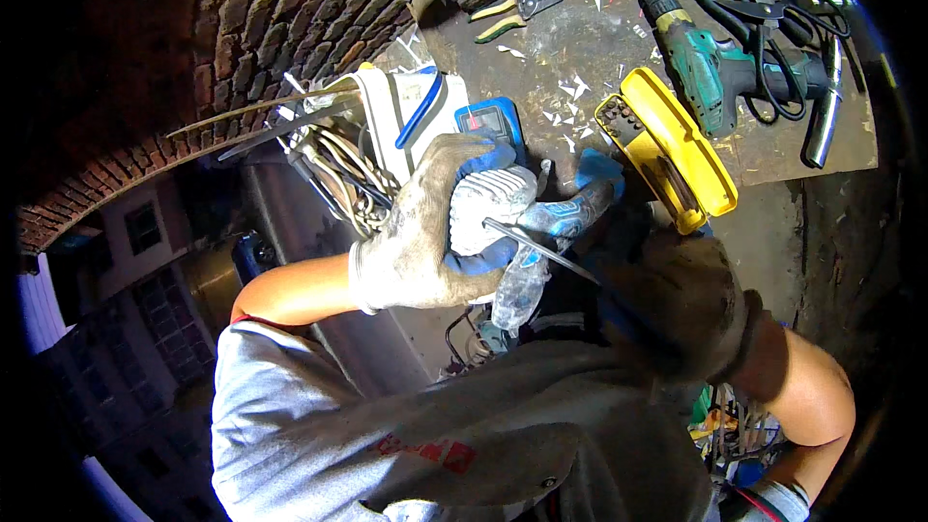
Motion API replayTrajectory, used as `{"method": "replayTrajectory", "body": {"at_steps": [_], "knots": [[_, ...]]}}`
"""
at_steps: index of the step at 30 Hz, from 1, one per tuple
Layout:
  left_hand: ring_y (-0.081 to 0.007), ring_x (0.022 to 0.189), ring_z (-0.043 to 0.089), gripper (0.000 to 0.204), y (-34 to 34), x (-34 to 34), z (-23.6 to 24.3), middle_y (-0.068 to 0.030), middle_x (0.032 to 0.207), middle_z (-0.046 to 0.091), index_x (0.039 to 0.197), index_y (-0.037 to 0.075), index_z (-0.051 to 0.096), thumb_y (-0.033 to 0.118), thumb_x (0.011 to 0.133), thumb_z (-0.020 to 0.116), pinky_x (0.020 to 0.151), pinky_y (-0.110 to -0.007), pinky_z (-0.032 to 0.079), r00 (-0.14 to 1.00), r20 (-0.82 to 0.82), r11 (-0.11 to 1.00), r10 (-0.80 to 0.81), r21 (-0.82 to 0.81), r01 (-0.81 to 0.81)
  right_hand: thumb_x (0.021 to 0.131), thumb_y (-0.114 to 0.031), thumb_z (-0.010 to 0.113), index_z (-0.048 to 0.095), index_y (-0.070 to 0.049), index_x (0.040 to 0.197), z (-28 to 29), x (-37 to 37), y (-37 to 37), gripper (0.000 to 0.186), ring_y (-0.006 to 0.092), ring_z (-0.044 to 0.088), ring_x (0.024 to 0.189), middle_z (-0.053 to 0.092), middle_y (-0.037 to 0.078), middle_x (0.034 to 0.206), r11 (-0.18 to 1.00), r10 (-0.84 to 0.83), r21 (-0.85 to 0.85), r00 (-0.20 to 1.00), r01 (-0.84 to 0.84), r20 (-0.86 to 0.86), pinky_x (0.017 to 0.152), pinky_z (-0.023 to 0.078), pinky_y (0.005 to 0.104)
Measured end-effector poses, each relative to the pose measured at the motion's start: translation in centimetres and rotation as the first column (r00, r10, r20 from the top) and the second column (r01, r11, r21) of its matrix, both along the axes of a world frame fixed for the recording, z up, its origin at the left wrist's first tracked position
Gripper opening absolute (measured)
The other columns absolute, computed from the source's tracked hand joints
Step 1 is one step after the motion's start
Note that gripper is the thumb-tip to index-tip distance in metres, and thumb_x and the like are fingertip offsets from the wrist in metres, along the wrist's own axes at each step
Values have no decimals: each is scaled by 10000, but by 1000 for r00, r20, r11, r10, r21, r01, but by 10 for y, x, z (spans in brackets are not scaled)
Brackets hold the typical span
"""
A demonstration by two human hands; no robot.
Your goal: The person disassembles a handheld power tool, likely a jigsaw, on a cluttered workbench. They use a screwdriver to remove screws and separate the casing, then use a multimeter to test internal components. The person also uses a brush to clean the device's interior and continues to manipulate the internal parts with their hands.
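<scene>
My left hand (420, 222), in a grey-and-blue work glove, is closed around a whitish, ribbed, rounded piece (491, 201). Its kind does not show. A thin metal shaft (541, 249), like a screwdriver's, meets the face of this piece at its tip. The other end runs back to my right hand (667, 300), a dark, shaded glove closed around it; the handle is hidden there. Blue-tipped glove fingers (580, 208) lie at the right side of the ribbed piece. Just below it hangs a cloudy, translucent flap (520, 298).
Beyond my hands is a worktable (599, 48) strewn with white scraps. On it lie a yellow bit case (681, 150), a teal drill (701, 77), scissors (764, 29), snips (512, 14) and a blue device (493, 126). A white container (401, 121) with cables stands left.
</scene>
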State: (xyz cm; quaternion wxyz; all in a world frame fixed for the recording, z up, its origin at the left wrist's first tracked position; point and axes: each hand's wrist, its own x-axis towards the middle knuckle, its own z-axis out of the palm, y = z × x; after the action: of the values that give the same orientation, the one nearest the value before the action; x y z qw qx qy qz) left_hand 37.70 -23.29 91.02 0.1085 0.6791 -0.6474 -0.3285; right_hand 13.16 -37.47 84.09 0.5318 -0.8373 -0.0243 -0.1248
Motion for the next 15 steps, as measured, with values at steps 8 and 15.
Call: {"method": "replayTrajectory", "body": {"at_steps": [8, 15], "knots": [[-277, 1192, 508, 846, 6, 5, 3, -158, 1278, 486, 1325, 30, 421, 211, 623, 859, 1039, -409, 382, 985, -61, 983, 163, 100, -157, 738, -192, 593, 615, 3, 1136, -1, 1, 18, 443, 226, 593, 628, 564, 89, 728, 930, -123, -327, 980, 168, 156, 498, 447, 364], [-261, 1104, 566, 793, -1, 12, 4, -145, 1168, 570, 1289, 46, 476, 272, 620, 835, 977, -402, 435, 958, -92, 958, 272, 118, -260, 756, -224, 660, 600, -59, 1152, 25, 20, 13, 433, 327, 611, 786, 602, 149, 860, 967, -194, -185, 978, 177, -78, 648, 481, 435]]}}
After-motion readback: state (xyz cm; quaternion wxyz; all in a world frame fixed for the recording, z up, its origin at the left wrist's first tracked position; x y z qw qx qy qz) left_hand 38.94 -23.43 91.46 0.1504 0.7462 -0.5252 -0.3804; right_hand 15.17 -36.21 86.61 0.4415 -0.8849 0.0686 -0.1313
